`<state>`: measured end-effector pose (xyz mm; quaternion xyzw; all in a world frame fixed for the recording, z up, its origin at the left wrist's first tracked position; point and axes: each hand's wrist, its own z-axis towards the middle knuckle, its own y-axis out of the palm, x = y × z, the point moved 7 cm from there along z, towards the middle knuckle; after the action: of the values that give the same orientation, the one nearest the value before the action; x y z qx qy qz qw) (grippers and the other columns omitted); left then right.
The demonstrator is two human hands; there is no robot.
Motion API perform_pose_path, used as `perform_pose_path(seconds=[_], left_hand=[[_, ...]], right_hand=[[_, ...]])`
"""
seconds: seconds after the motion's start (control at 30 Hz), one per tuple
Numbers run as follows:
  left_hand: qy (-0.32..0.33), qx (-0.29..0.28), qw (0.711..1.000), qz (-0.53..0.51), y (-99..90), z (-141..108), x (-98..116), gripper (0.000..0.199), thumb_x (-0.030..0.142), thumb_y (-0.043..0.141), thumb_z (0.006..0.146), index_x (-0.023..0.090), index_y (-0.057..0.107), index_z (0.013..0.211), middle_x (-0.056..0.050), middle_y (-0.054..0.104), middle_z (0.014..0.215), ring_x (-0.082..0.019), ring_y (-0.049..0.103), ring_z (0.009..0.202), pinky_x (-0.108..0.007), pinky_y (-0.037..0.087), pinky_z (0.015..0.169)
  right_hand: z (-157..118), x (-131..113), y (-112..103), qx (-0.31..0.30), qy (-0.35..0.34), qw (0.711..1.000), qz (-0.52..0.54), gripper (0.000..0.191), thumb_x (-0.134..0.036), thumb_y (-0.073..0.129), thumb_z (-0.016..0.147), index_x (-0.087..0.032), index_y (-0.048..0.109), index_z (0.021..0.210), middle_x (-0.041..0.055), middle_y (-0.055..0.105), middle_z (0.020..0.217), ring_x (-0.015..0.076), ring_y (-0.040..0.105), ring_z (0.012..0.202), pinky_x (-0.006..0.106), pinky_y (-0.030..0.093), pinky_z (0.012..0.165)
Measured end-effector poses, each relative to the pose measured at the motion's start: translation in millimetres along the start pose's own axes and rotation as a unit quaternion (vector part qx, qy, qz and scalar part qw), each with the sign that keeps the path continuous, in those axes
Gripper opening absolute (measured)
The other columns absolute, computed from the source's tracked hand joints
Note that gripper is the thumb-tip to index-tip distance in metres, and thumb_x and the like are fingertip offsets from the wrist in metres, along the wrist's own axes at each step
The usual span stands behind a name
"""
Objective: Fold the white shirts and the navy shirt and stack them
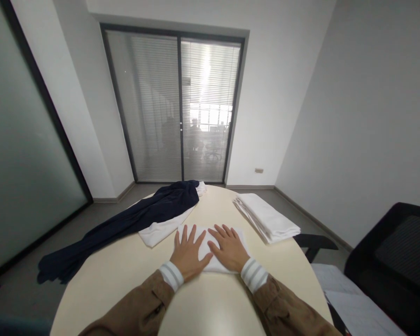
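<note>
My left hand (pixel 189 254) and right hand (pixel 229 249) lie palm down on a white cloth (pixel 217 266) in front of me. Both are flat, with the fingers spread, and neither grips anything. They sit side by side, the thumbs close to each other; I cannot tell whether those touch. The cloth lies flat on the pale round bench (pixel 126 275), near the middle, as a small, roughly rectangular shape. My hands cover much of it, so I cannot count its layers or say whether its folding is complete, though I judge it to be well along.

To the right, just beyond my right hand, a neatly layered white fabric bundle (pixel 268 217) rests near the bench's edge. That one looks done: squared off, its layers showing along the near side. I cannot tell whether it is one piece or several.

On the left, things look undone. A long navy garment (pixel 154 203) lies loosely gathered, one end hanging past the bench's edge, and a white garment (pixel 166 228) shows partly beneath it, unsquared. Neither of my hands touches those two, and I see no neat folds in the navy one.
</note>
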<state>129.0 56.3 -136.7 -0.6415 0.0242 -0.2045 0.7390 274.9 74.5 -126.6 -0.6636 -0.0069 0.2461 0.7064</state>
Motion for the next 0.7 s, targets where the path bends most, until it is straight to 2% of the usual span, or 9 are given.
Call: perform_pose_path(seconds=[0.1,0.17,0.27,0.4,0.53,0.63,0.7], left_hand=[[-0.014,0.000,1.000,-0.007,-1.1,-1,-2,0.072,0.059,0.050,0.091,0.026,0.038,0.154,-0.012,0.026,0.163,-0.042,0.011,0.151,-0.067,0.007,0.117],[-0.037,0.009,0.999,-0.021,-1.3,-1,-6,0.068,0.058,0.045,0.094,0.025,0.040,0.153,-0.012,0.024,0.164,-0.040,0.010,0.152,-0.067,0.007,0.117],[-0.081,0.026,0.994,-0.062,2.7,1,-16,0.066,0.056,0.043,0.095,0.021,0.043,0.150,-0.016,0.021,0.164,-0.042,0.007,0.152,-0.068,0.014,0.116],[-0.115,0.101,0.978,-0.140,7.4,7,-38,0.058,0.041,0.056,0.089,0.010,0.053,0.138,-0.021,0.026,0.161,-0.041,0.015,0.151,-0.056,0.024,0.118],[-0.136,0.193,0.933,-0.270,4.6,11,-69,0.044,0.022,0.064,0.078,0.015,0.057,0.121,-0.017,0.048,0.143,-0.033,0.039,0.141,-0.050,0.031,0.119],[-0.173,0.193,0.877,-0.404,6.7,13,-88,0.046,0.014,0.065,0.075,0.015,0.054,0.119,-0.014,0.061,0.124,-0.028,0.058,0.124,-0.048,0.041,0.112],[-0.210,0.179,0.835,-0.476,9.7,13,-95,0.049,0.012,0.068,0.075,0.015,0.052,0.122,-0.014,0.063,0.123,-0.026,0.064,0.114,-0.046,0.047,0.107]], right_hand=[[1,9,-6,0.037,0.028,0.999,-0.004,0.053,-0.052,0.036,0.100,-0.027,0.053,0.143,0.0065,0.046,0.154,0.0277,0.033,0.145,0.046,0.020,0.119],[0,22,-12,0.072,0.079,0.994,-0.025,0.054,-0.051,0.037,0.099,-0.022,0.056,0.140,0.0100,0.048,0.152,0.0299,0.034,0.144,0.047,0.021,0.118],[-3,45,-17,0.098,0.168,0.980,-0.044,0.056,-0.052,0.040,0.097,-0.019,0.055,0.140,0.0135,0.047,0.151,0.0344,0.041,0.139,0.050,0.030,0.112],[-3,65,-19,0.104,0.196,0.975,-0.027,0.056,-0.052,0.043,0.094,-0.017,0.057,0.136,0.0149,0.057,0.140,0.0341,0.052,0.125,0.046,0.041,0.101],[0,84,-19,0.129,0.193,0.972,0.027,0.049,-0.047,0.046,0.093,-0.015,0.062,0.126,0.0159,0.065,0.123,0.0321,0.056,0.118,0.043,0.042,0.100],[3,95,-19,0.161,0.159,0.968,0.110,0.042,-0.044,0.049,0.091,-0.015,0.063,0.117,0.0151,0.066,0.116,0.0280,0.060,0.111,0.040,0.043,0.101],[4,100,-23,0.196,0.125,0.958,0.166,0.039,-0.046,0.052,0.088,-0.017,0.063,0.113,0.0131,0.066,0.112,0.0270,0.061,0.107,0.041,0.044,0.101]])
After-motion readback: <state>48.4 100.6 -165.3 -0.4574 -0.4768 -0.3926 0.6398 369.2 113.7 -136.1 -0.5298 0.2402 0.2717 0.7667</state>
